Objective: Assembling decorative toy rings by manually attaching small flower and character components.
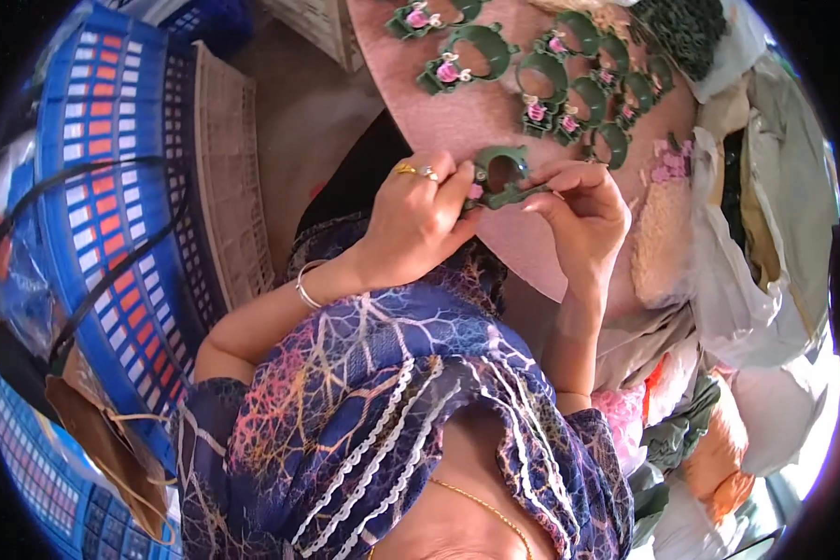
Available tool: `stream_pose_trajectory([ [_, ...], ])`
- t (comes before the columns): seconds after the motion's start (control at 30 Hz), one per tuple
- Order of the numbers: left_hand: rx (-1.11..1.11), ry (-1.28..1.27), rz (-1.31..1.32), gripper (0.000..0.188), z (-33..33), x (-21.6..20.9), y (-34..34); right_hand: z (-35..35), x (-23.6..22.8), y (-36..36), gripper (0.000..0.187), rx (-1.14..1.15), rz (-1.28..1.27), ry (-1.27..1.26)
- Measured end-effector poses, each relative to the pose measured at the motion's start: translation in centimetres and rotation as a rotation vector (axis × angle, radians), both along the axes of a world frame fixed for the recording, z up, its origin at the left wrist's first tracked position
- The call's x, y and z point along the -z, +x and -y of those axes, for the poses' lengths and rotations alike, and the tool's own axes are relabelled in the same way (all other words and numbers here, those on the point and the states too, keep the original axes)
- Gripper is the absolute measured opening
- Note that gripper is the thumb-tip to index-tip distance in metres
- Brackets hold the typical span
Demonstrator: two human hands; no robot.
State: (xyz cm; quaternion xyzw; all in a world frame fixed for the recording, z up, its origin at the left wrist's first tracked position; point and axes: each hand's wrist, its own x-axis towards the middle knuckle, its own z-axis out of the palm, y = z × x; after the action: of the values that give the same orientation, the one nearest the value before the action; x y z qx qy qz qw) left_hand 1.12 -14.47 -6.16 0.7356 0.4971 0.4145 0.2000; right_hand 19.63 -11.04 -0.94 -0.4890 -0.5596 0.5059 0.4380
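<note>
Just above the near edge of the round pink table [523, 247], a dark green plastic ring-shaped piece [504, 154] with a small pink flower is held up between my two hands. My left hand [420, 219] has its fingers closed round the piece's left side, next to the flower. Thumb and forefinger of my right hand [583, 201] are pinched together at the piece's lower right side. Whether a small part sits between those right fingertips is too small to tell.
Several similar green rings [541, 79] with pink flowers lie on the table's far part. To the right are a heap of small pink pieces [672, 163], a pile of pale beige bits [661, 247] and dark green pieces [681, 33]. Blue plastic baskets [112, 187] stand left; bags [765, 411] crowd the right.
</note>
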Motion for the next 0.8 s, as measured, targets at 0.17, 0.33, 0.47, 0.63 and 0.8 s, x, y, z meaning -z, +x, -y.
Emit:
stream_pose_trajectory([
  [0.17,-0.011,0.035,-0.016,0.043,0.7,0.4,0.0,-0.3,0.3,-1.1,0.020,-0.102,0.160,0.076],
  [0.33,-0.024,0.045,-0.020,0.043,0.7,0.1,0.0,-1.5,-1.1,-1.3,0.017,-0.264,0.595,0.340],
  [0.47,-0.010,0.035,-0.022,0.044,0.6,0.3,0.0,-2.0,-1.6,-1.2,0.015,-0.314,0.711,0.265],
  [0.63,0.001,0.052,-0.040,0.040,0.5,0.3,-0.1,-2.6,-1.3,-1.1,0.016,-0.321,0.723,0.180],
  [0.8,0.016,0.066,-0.072,0.027,0.5,0.4,0.2,-3.1,-2.2,-2.1,0.017,-0.240,0.670,-0.174],
])
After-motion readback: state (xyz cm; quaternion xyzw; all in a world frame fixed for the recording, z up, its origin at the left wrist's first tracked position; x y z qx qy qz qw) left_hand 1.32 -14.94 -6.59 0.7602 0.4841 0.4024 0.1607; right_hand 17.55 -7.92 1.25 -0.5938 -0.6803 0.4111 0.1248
